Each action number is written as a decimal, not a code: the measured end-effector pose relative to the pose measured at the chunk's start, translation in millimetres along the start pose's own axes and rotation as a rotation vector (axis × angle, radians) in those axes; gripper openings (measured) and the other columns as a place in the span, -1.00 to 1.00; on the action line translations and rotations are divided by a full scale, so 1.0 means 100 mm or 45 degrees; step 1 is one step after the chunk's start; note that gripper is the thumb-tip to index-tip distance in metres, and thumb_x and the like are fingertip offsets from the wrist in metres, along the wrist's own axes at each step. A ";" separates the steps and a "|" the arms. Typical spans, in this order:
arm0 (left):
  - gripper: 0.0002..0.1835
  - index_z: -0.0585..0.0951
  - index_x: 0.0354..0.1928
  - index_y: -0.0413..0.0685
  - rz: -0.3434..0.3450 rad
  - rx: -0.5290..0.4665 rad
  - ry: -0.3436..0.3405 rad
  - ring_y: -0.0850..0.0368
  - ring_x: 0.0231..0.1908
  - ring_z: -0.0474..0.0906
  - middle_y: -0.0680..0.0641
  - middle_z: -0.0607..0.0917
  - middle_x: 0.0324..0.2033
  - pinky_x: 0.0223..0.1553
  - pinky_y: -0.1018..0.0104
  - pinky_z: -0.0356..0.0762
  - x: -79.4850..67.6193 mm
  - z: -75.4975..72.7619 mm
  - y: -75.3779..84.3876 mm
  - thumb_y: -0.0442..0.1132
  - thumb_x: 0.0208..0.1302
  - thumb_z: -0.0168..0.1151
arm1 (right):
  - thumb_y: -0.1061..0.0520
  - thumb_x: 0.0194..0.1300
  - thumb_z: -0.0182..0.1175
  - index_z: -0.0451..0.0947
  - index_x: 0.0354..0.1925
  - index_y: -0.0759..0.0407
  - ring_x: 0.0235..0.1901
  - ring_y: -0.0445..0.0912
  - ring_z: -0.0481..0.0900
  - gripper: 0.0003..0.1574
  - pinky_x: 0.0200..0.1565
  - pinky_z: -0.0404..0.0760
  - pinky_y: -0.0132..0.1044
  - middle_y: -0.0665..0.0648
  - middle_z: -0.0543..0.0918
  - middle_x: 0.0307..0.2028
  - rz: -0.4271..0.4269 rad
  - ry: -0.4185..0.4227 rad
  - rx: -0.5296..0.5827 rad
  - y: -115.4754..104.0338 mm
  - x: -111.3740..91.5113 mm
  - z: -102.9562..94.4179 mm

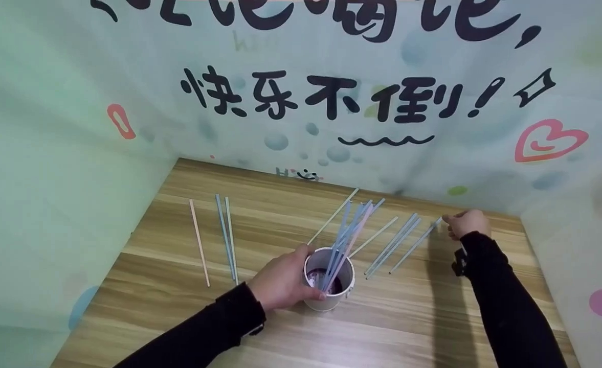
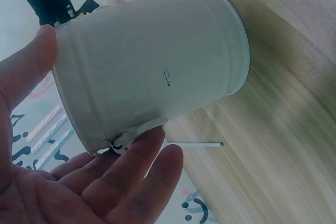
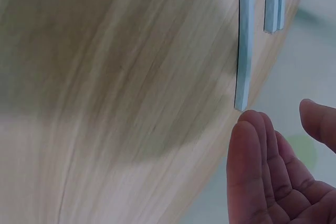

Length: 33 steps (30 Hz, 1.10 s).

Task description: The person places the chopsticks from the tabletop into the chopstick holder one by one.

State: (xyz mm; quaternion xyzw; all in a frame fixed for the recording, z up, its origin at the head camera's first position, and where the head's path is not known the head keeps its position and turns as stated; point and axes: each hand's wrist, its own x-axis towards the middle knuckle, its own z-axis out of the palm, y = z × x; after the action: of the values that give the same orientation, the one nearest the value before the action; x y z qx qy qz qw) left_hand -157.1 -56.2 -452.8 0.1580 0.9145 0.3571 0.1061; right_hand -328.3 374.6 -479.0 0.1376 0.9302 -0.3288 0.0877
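Both hands are out over a brown wood-grain tabletop (image 1: 382, 327). With my left hand (image 1: 280, 281) I grip a round white pail, apparently metal (image 2: 152, 61), my thumb at its rim and my other fingers bent around the side by its handle. A bundle of thin blue and pink straws (image 1: 335, 249) leans inside the pail, sticking up well above the rim. My right hand (image 1: 468, 225) reaches far out to the right; its thumb stands apart from the nearly straight fingers, with nothing pinched. Those fingertips are at the far end of a single pale blue straw (image 1: 415, 245) lying flat; I cannot tell whether they touch it.

Just left of that straw lies a pair of blue straws (image 1: 392, 245). Left of the pail lie a slim pink straw (image 1: 199, 243) and, nearer to it, two more, one blue, one pale green.

I judge this step to be picking up the single straw. The next move calls for closing thumb and fingers on its end, lifting it clear of the pair, and keeping the pail steady.
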 end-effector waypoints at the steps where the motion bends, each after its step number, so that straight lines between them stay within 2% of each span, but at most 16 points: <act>1: -0.06 0.39 0.35 -0.18 0.002 0.000 0.000 -0.17 0.08 0.66 -0.26 0.70 0.07 0.16 -0.07 0.58 0.00 0.00 0.00 0.02 -0.04 0.63 | -0.08 0.47 0.17 0.59 0.06 0.50 -0.50 -0.17 0.73 -0.38 -0.32 0.73 -0.28 0.02 0.76 -0.52 0.002 -0.002 -0.015 -0.01 0.01 0.01; 6: -0.07 0.38 0.34 -0.18 0.005 -0.005 0.001 -0.15 0.07 0.66 -0.25 0.71 0.06 0.16 -0.05 0.58 -0.01 0.00 -0.01 0.03 -0.03 0.63 | -0.08 0.48 0.16 0.65 -0.03 0.45 -0.50 -0.12 0.72 -0.44 -0.44 0.61 -0.37 0.03 0.75 -0.54 0.008 -0.012 -0.068 -0.05 0.05 0.05; 12: -0.05 0.38 0.36 -0.15 0.020 0.009 0.011 -0.12 0.06 0.67 -0.21 0.71 0.06 0.14 -0.04 0.60 -0.02 0.00 -0.02 0.05 -0.03 0.62 | -0.11 0.45 0.16 0.73 -0.27 0.35 -0.58 -0.12 0.67 -0.47 -0.41 0.51 -0.32 -0.06 0.66 -0.69 0.000 0.014 -0.162 -0.09 0.10 0.08; 17: -0.07 0.39 0.33 -0.17 0.024 0.037 0.025 -0.12 0.03 0.68 -0.21 0.72 0.02 0.10 -0.02 0.62 -0.01 0.01 -0.02 0.07 -0.03 0.62 | -0.16 0.44 0.16 0.74 -0.45 0.26 -0.64 -0.14 0.58 -0.43 -0.42 0.51 -0.29 0.01 0.68 -0.66 0.055 0.007 -0.213 -0.10 0.15 0.10; 20: -0.08 0.40 0.30 -0.17 0.023 0.048 0.027 -0.11 0.01 0.68 -0.20 0.73 0.01 0.07 0.00 0.63 -0.01 0.01 -0.02 0.08 -0.02 0.62 | -0.19 0.43 0.17 0.71 -0.53 0.22 -0.60 -0.09 0.56 -0.40 -0.39 0.54 -0.23 0.03 0.66 -0.65 0.071 0.004 -0.258 -0.09 0.18 0.11; 23: -0.09 0.41 0.29 -0.16 0.018 0.045 0.020 -0.09 -0.01 0.69 -0.17 0.73 -0.01 0.05 0.02 0.63 -0.01 0.00 -0.01 0.09 -0.03 0.62 | -0.22 0.42 0.17 0.67 -0.49 0.27 -0.49 0.01 0.57 -0.37 -0.31 0.57 -0.14 0.15 0.66 -0.53 0.064 0.017 -0.311 -0.07 0.20 0.13; 27: -0.12 0.42 0.26 -0.14 0.017 0.060 0.018 -0.07 -0.03 0.69 -0.15 0.74 -0.03 0.03 0.04 0.64 -0.01 0.01 -0.02 0.09 -0.03 0.62 | -0.23 0.40 0.18 0.61 -0.34 0.37 -0.41 0.07 0.54 -0.36 -0.29 0.56 -0.11 0.32 0.63 -0.31 0.076 0.032 -0.347 -0.07 0.22 0.18; 33: -0.12 0.42 0.25 -0.14 0.007 0.074 0.021 -0.07 -0.02 0.69 -0.15 0.73 -0.03 0.04 0.04 0.64 -0.01 0.01 -0.02 0.11 -0.03 0.61 | -0.24 0.38 0.19 0.61 -0.22 0.47 -0.38 0.08 0.52 -0.29 -0.27 0.57 -0.10 0.45 0.66 -0.18 0.076 0.047 -0.395 -0.08 0.25 0.23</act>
State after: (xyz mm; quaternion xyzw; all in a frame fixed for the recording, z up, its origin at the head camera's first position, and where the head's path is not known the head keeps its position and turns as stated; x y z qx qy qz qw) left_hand -156.5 -57.5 -455.2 0.1606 0.9248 0.3320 0.0929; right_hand -352.6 359.0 -498.1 0.1558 0.9668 -0.1760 0.1006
